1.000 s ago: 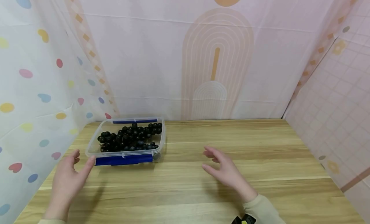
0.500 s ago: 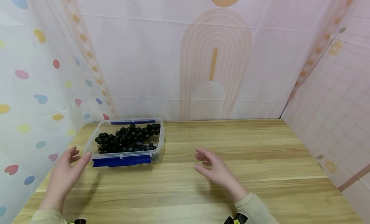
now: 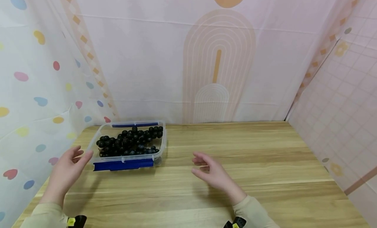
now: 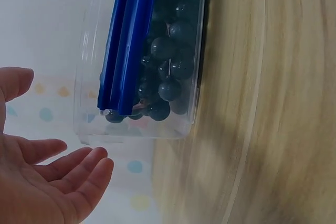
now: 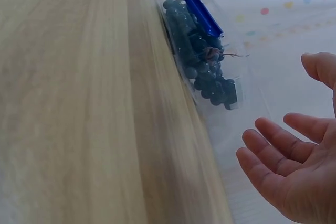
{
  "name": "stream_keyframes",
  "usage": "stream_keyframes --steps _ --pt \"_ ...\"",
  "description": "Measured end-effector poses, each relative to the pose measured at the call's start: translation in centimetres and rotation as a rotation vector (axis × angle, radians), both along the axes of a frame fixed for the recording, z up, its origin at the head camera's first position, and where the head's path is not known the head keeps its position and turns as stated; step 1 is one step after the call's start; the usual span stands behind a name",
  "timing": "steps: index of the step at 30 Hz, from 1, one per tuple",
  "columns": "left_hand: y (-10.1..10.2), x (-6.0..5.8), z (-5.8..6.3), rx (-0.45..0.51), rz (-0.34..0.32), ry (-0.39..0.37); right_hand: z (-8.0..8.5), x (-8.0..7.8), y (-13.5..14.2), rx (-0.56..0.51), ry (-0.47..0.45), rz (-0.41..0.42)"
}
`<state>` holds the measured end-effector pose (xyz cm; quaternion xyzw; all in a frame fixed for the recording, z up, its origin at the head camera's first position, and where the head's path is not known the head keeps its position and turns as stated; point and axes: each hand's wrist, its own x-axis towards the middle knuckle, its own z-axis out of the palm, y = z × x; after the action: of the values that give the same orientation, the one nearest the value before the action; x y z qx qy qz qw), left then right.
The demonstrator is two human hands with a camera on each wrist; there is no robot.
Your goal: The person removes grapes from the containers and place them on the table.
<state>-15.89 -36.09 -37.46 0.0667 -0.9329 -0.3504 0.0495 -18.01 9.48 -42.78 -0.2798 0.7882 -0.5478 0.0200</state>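
A clear plastic container [image 3: 164,146] with blue side latches [image 3: 123,164] stands at the back left of the table, its top uncovered. Dark grapes [image 3: 125,143] in bunches lie inside it. My left hand [image 3: 65,170] is at the container's near left corner, fingers relaxed and holding nothing; the left wrist view shows its fingertips [image 4: 100,166] just off the container's end wall. To the right of the container, my right hand [image 3: 213,172] hovers over the table with loosely bent fingers and nothing in them. In the right wrist view its palm [image 5: 310,182] faces the container.
The wooden table [image 3: 250,149] ends at a pale patterned curtain [image 3: 147,67] along the back. More cloth hangs at the left side [image 3: 44,130] and the right side [image 3: 347,100]. Dark wrist devices [image 3: 78,221] sit at both cuffs.
My right hand has moved left, toward the container. The left hand has stayed by the container's corner, its thumb slightly higher. The whole head view has shifted a little; the grapes and container stay put.
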Motion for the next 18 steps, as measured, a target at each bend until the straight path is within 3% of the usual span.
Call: stream_keyframes --steps 12,18 --pt "-0.2 -1.2 0.0 0.04 0.019 -0.055 -0.6 -0.4 -0.7 -0.02 -0.082 -0.006" --pt "-0.5 -1.6 -0.1 0.074 -0.004 -0.043 -0.7 -0.8 -1.1 -0.018 -0.096 -0.008"
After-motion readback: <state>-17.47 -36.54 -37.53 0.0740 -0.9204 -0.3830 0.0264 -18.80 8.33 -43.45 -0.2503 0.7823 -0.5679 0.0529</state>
